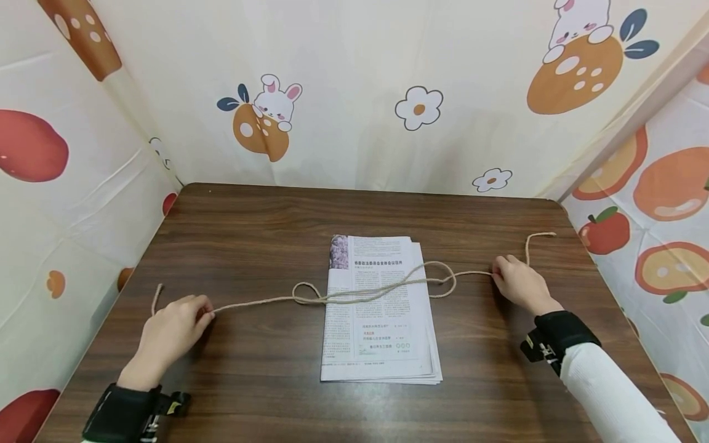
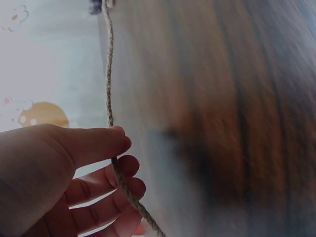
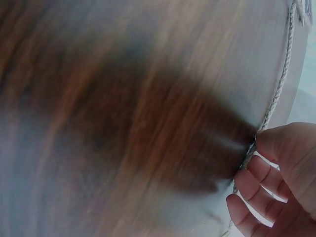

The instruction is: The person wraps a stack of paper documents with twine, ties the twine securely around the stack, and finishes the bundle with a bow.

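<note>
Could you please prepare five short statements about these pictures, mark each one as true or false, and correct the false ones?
1. The left hand pinches the rope. True.
2. The right hand holds nothing. False: it pinches the rope too.
3. The rope passes over the newspaper. True.
4. The rope makes one straight line, without any loop. False: it forms loops near both side edges of the newspaper.
5. A short end of the rope sticks out beyond each hand. True.
</note>
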The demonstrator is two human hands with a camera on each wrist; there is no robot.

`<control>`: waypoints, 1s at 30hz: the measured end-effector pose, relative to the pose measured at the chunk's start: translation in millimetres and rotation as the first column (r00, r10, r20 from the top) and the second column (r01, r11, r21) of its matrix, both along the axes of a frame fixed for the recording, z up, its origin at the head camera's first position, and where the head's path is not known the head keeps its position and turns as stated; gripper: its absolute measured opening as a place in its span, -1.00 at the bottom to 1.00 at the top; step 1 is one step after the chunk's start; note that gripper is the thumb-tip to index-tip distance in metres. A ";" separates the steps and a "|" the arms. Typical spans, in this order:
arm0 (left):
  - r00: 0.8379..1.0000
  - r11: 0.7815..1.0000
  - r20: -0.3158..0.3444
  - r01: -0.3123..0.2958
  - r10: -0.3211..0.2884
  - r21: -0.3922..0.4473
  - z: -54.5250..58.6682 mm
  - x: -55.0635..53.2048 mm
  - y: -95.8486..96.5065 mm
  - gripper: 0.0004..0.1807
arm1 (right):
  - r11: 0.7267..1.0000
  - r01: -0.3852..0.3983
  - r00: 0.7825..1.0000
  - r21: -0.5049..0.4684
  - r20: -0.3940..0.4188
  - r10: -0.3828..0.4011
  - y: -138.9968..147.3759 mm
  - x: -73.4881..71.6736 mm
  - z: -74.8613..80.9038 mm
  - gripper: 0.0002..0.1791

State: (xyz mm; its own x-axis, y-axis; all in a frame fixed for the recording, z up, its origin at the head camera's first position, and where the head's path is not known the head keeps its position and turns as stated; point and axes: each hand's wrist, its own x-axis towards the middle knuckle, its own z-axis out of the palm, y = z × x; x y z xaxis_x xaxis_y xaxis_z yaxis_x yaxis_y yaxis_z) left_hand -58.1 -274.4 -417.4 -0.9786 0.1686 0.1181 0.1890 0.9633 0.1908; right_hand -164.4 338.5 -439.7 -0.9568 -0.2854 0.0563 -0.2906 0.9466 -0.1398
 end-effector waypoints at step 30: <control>0.879 0.910 -0.242 0.412 -0.411 -0.051 -11.1 -35.2 170.8 -0.92 | 0.949 -0.310 0.920 -0.050 -0.270 0.286 -68.7 3.5 -15.0 -0.78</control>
